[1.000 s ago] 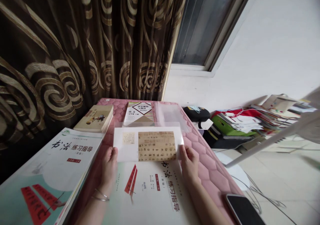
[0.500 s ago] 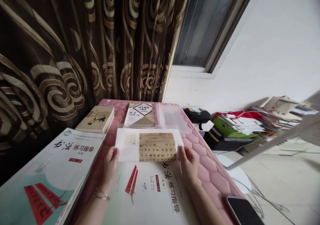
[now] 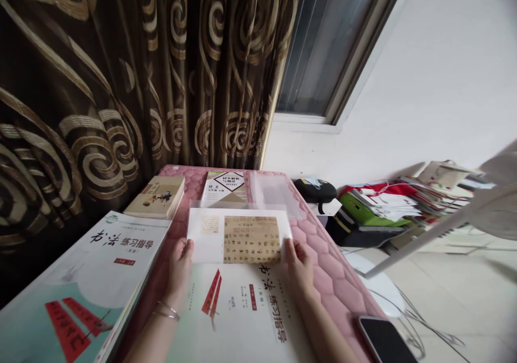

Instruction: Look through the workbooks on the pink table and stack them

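Note:
Between my hands lies a calligraphy workbook (image 3: pixel 238 304), its pale cover with red strips nearest me. Beyond the cover's far edge shows a white page (image 3: pixel 207 247) with a brown calligraphy print (image 3: pixel 251 239). A strip of clear plastic (image 3: pixel 238 206) sticks out past the page's far edge. My left hand (image 3: pixel 180 266) pinches the left side, thumb on top. On the right side, my right hand (image 3: pixel 299 266) is closed the same way. The fingers underneath are hidden.
Left of me lies a stack of similar workbooks (image 3: pixel 100 277), with a thick tan book (image 3: pixel 155 196) behind it. A textbook (image 3: pixel 224 188) and a clear plastic sleeve (image 3: pixel 278 193) lie at the back of the pink padded table (image 3: pixel 335 282). A phone (image 3: pixel 383 341) rests front right.
Both hands keep their grip on the workbook, which stays nearly in place. My right hand has shifted slightly left and down in the picture. The camera view has tilted a little.

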`<act>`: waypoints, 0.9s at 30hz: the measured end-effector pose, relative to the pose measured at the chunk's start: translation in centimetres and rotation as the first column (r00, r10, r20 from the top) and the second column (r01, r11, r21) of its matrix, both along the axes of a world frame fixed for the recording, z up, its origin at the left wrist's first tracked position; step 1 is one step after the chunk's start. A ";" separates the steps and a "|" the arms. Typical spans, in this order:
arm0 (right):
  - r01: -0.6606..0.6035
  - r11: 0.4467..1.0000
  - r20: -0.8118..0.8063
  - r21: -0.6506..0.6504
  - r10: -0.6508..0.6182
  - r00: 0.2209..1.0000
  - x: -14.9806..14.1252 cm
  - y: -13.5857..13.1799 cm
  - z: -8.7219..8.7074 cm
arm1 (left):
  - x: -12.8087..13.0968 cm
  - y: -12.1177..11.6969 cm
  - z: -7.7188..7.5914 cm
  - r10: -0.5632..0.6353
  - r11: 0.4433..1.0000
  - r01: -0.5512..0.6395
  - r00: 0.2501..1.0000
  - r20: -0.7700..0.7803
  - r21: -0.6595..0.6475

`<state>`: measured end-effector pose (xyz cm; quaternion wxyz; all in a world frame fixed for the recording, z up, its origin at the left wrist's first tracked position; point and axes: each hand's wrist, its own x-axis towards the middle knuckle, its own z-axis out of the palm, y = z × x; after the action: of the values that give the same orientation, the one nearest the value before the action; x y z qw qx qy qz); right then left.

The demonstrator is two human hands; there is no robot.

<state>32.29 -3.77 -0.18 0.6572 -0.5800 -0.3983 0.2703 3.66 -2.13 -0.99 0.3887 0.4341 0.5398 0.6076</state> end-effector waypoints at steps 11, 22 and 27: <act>-0.063 0.998 0.006 -0.025 0.063 0.998 0.3 0.2 -0.5 | 0.2 -0.1 0.4 0.009 1.000 -0.009 1.000 -0.015 -0.012; -0.078 0.997 -0.016 -0.001 0.078 0.997 0.6 0.1 -0.8 | 0.2 0.2 -0.2 0.021 0.999 -0.021 1.000 -0.018 -0.029; -0.068 0.998 -0.010 0.005 0.068 0.998 0.5 0.0 -0.5 | 0.0 0.2 -0.4 0.023 1.000 -0.023 0.999 -0.028 -0.017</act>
<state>32.76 -3.77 -0.71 0.6511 -0.5631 -0.4150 0.2945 3.71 -1.90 -1.37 0.3779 0.4326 0.5555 0.6012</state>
